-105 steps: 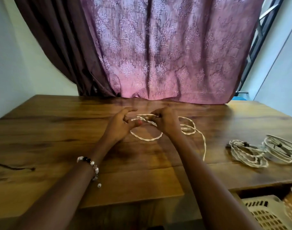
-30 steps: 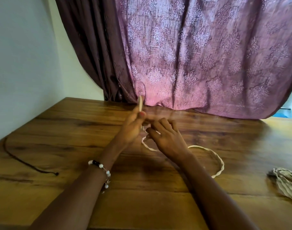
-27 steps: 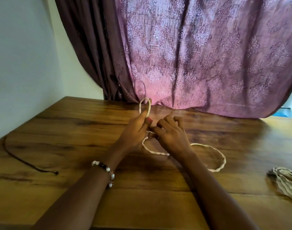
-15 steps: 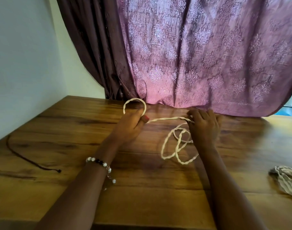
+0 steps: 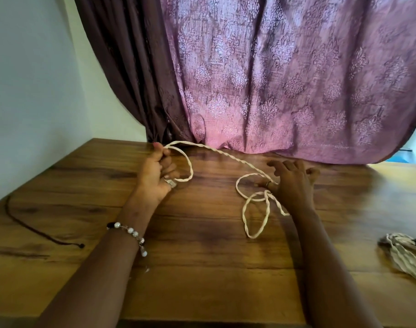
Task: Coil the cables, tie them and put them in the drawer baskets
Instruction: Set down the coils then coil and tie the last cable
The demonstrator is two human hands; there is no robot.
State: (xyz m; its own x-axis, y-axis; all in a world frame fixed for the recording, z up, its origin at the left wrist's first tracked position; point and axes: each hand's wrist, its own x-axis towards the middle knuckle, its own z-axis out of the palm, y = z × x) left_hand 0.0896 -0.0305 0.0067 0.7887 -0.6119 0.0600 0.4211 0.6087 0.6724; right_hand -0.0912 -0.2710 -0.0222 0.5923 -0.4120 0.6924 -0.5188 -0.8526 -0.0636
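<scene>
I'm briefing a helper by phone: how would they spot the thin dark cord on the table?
Start at the wooden table and go to its left side, near the pale wall. There a thin dark cord lies loose in a long curve, ending in a small knob. Unlike the cream twisted cable between the hands and the bundled cream cable at right, it is dark and untouched.

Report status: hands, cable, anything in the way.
Left hand grips a loop of the cream cable. Right hand fingers spread, strand running under them. Loose loops uncoiled; coiled bundle far right, clear.
</scene>
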